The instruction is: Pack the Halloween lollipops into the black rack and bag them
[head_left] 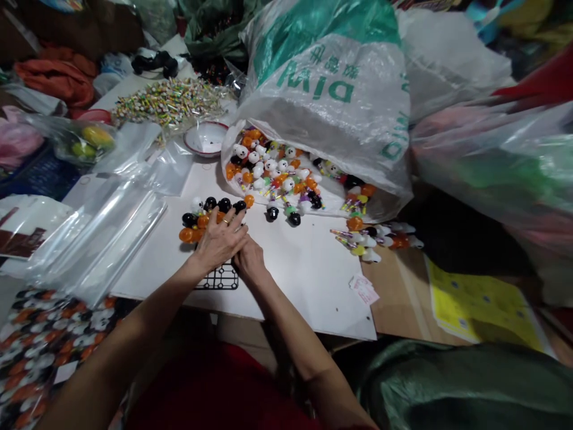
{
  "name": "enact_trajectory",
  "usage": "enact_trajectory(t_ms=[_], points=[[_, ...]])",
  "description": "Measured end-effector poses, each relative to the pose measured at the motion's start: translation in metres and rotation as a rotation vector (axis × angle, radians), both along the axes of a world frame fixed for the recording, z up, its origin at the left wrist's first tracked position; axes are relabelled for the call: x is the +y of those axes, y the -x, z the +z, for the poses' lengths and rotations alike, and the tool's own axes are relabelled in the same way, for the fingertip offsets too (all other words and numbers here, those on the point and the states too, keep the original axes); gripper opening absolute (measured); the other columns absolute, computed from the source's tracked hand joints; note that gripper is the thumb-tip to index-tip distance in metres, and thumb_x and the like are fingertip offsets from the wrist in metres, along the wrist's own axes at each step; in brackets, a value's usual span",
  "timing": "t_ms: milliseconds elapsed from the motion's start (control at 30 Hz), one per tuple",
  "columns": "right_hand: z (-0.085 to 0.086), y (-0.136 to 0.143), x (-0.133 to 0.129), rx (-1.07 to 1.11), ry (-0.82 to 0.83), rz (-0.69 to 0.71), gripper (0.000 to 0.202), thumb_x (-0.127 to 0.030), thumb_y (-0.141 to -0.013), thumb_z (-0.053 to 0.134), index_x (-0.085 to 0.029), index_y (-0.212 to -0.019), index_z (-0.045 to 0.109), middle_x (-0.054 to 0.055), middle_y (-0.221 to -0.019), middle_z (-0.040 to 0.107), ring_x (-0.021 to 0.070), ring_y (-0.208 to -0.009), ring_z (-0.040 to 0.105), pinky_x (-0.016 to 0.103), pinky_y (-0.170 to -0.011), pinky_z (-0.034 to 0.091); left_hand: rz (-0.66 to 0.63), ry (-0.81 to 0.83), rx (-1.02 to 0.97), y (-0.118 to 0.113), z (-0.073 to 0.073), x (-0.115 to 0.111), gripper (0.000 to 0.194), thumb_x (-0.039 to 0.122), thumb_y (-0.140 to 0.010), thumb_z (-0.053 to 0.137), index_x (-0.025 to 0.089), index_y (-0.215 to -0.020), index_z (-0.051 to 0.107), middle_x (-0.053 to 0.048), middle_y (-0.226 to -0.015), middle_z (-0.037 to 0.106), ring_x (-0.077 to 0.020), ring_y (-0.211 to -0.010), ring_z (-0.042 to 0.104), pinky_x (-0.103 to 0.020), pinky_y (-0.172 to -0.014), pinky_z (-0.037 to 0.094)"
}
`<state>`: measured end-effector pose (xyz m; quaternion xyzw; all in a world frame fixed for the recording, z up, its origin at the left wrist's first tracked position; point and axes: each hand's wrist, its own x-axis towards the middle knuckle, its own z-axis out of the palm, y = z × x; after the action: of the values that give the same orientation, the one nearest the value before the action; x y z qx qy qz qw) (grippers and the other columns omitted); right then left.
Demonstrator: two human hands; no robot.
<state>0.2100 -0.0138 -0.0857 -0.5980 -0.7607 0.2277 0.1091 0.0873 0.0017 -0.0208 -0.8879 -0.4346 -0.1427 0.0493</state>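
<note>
My left hand lies palm down with its fingers spread over a cluster of orange, black and white figure-head pieces. They stand in rows at a black plastic grid rack, whose near part shows below my wrist. Close against it, my right hand has its fingers curled at the rack's right side. What those fingers hold, if anything, is hidden. Two loose black-headed pieces lie to the right of the rack, by the mouth of a large white and green plastic bag.
Similar pieces spill from the bag, and more lie at right. Flat clear plastic bags lie at left. A white bowl and a heap of small colourful sticks are farther back. Packed pieces fill the lower left.
</note>
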Motion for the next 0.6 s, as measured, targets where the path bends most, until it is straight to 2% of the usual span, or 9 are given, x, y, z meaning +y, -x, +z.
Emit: enact_trajectory(t_ms=[67,133,233,300,367,433,467,533,600], points=[[-0.001,-0.001,0.009,-0.022,-0.016,-0.019,0.038,-0.022,-0.097,0.038,-0.012,-0.129,0.057,0.016,-0.124,0.064,0.0246,-0.11,0.061,0.031,-0.092,0.046,0.016,-0.011,0.014,-0.007,-0.005,0.01,0.027,0.027,-0.095,0.054,0.021,-0.116,0.069,-0.015,-0.145,0.054,-0.0351,-0.134,0.049,-0.067,-0.112,0.028],[0.002,-0.01,0.017,-0.006,-0.035,-0.042,0.038,-0.022,-0.097,0.041,-0.011,-0.128,0.058,0.016,-0.123,0.065,0.0244,-0.108,0.062,0.03,-0.09,0.046,0.028,-0.028,0.018,-0.015,-0.001,0.016,0.027,0.028,-0.094,0.054,0.02,-0.115,0.069,-0.016,-0.145,0.054,-0.0359,-0.133,0.05,-0.068,-0.11,0.03],[0.014,-0.045,0.025,0.14,-0.035,0.052,0.03,-0.022,-0.093,0.048,-0.014,-0.118,0.063,0.012,-0.113,0.069,0.0217,-0.098,0.065,0.028,-0.083,0.047,-0.008,-0.086,-0.039,-0.018,0.02,0.018,0.029,0.032,-0.094,0.056,0.02,-0.118,0.067,-0.016,-0.144,0.055,-0.0349,-0.132,0.051,-0.065,-0.111,0.033],[0.026,-0.077,0.035,0.222,-0.003,0.144,0.022,-0.021,-0.091,0.053,-0.015,-0.109,0.065,0.008,-0.103,0.072,0.019,-0.089,0.065,0.025,-0.077,0.047,-0.004,-0.132,-0.143,-0.008,0.039,0.028,0.031,0.033,-0.097,0.051,0.02,-0.121,0.066,-0.013,-0.139,0.06,-0.0304,-0.129,0.055,-0.056,-0.111,0.037],[0.04,-0.102,0.054,0.187,-0.03,0.089,0.019,-0.022,-0.093,0.052,-0.015,-0.106,0.065,0.008,-0.098,0.072,0.0187,-0.088,0.066,0.025,-0.076,0.047,0.119,-0.128,-0.263,0.007,0.056,0.054,0.033,0.031,-0.1,0.042,0.019,-0.12,0.066,-0.01,-0.127,0.067,-0.0254,-0.118,0.062,-0.044,-0.104,0.046],[0.05,-0.112,0.08,0.045,-0.102,-0.092,0.023,-0.025,-0.097,0.049,-0.015,-0.112,0.062,0.011,-0.104,0.072,0.0214,-0.095,0.067,0.028,-0.079,0.046,0.276,-0.043,-0.276,0.015,0.066,0.095,0.035,0.024,-0.099,0.037,0.017,-0.116,0.067,-0.011,-0.117,0.071,-0.0236,-0.106,0.066,-0.037,-0.093,0.051],[0.053,-0.111,0.094,-0.039,-0.112,-0.173,0.025,-0.027,-0.098,0.048,-0.015,-0.116,0.06,0.014,-0.107,0.071,0.0232,-0.098,0.067,0.029,-0.08,0.046,0.303,0.022,-0.219,0.014,0.066,0.118,0.036,0.02,-0.096,0.037,0.017,-0.114,0.068,-0.012,-0.115,0.072,-0.0238,-0.103,0.067,-0.036,-0.09,0.052],[0.054,-0.102,0.117,-0.177,-0.049,-0.263,0.03,-0.029,-0.098,0.049,-0.014,-0.123,0.057,0.018,-0.112,0.07,0.0268,-0.102,0.068,0.032,-0.08,0.047,0.239,0.152,-0.059,0.003,0.058,0.16,0.03,0.013,-0.088,0.046,0.017,-0.102,0.072,-0.012,-0.106,0.074,-0.0242,-0.095,0.069,-0.034,-0.082,0.052],[0.051,-0.092,0.128,-0.238,0.016,-0.28,0.034,-0.027,-0.096,0.051,-0.011,-0.126,0.055,0.021,-0.114,0.07,0.029,-0.104,0.068,0.033,-0.08,0.047,0.132,0.236,0.067,-0.016,0.041,0.191,0.019,0.009,-0.076,0.059,0.017,-0.083,0.074,-0.01,-0.086,0.075,-0.0234,-0.081,0.069,-0.031,-0.073,0.05]])
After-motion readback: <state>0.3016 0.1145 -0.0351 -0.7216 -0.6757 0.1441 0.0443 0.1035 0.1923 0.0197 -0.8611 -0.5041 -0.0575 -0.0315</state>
